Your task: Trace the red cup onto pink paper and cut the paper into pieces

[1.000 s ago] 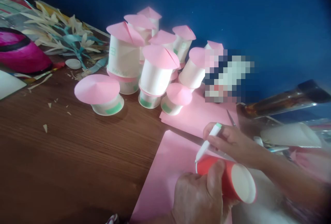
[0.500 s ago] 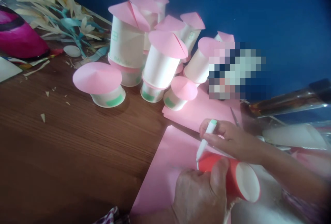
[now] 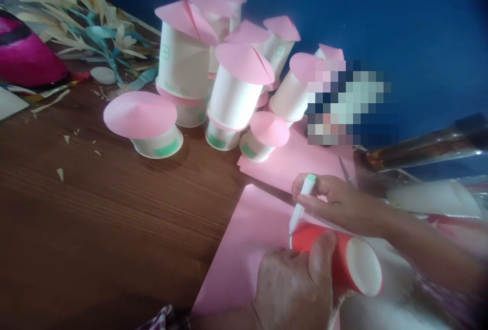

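Note:
My left hand (image 3: 295, 284) is wrapped around a red paper cup (image 3: 312, 236) that lies tilted on its side. The cup's open end, white inside, faces right, and its other end has a thin white edge. Between the fingers of my right hand (image 3: 331, 195) is a white marker (image 3: 303, 200) with a green end, pointing down. Its tip is at the cup's white edge; whether it touches I cannot tell. Beneath the cup lies a sheet of pink paper (image 3: 229, 253).
Several white paper-cup towers (image 3: 236, 98) with pink cone roofs stand behind. More pink paper (image 3: 293, 162) bears a dark, thin pointed tool (image 3: 345, 171). Dried-looking flowers (image 3: 110, 35) and a magenta object (image 3: 30, 55) lie at left. Paper scraps (image 3: 60, 174) dot the brown table (image 3: 114, 233).
Both hands keep their grip on the cup and the marker. The marker's tip stays at the cup's edge. The whole view has shifted slightly.

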A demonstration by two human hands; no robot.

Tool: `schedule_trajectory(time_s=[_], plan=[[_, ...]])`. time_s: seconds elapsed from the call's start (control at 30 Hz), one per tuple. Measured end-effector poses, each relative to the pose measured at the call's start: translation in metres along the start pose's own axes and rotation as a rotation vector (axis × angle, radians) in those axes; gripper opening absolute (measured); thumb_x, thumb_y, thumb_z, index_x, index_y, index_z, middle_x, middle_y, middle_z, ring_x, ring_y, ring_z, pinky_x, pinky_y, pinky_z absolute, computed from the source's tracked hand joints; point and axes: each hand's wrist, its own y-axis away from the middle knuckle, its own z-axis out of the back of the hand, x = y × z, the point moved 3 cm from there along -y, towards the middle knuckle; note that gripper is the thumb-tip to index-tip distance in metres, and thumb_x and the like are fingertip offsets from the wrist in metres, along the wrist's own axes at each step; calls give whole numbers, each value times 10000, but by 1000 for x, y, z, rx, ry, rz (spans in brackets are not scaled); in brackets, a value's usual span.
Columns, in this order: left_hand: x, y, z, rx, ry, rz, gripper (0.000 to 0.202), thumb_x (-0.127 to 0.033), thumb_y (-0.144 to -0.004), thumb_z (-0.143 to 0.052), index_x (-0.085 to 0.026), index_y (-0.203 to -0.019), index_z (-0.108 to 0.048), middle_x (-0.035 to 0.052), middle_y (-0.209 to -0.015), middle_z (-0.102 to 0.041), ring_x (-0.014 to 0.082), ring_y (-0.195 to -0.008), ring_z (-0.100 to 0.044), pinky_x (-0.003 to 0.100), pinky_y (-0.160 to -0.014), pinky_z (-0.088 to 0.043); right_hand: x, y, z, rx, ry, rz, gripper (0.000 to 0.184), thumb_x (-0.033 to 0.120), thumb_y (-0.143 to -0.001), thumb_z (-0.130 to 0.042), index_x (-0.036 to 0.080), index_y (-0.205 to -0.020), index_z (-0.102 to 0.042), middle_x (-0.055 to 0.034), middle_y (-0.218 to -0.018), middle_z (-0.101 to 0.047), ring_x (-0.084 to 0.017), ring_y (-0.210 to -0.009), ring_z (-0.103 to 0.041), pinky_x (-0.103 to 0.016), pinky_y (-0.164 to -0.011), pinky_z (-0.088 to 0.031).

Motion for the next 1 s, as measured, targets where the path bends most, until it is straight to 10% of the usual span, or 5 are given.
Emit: schedule_trajectory(time_s=[1.0], plan=[[6, 10, -3, 162, 52, 49, 487, -388, -832, -562, -189, -1238, -380, -18, -647, -667, 150, -487, -605, 231, -450, -423, -66, 78, -6, -608, -190, 26, 192, 340, -899, -485, 166, -859, -557, 1, -691, -598, -127, -633, -572, -233, -598, -456]])
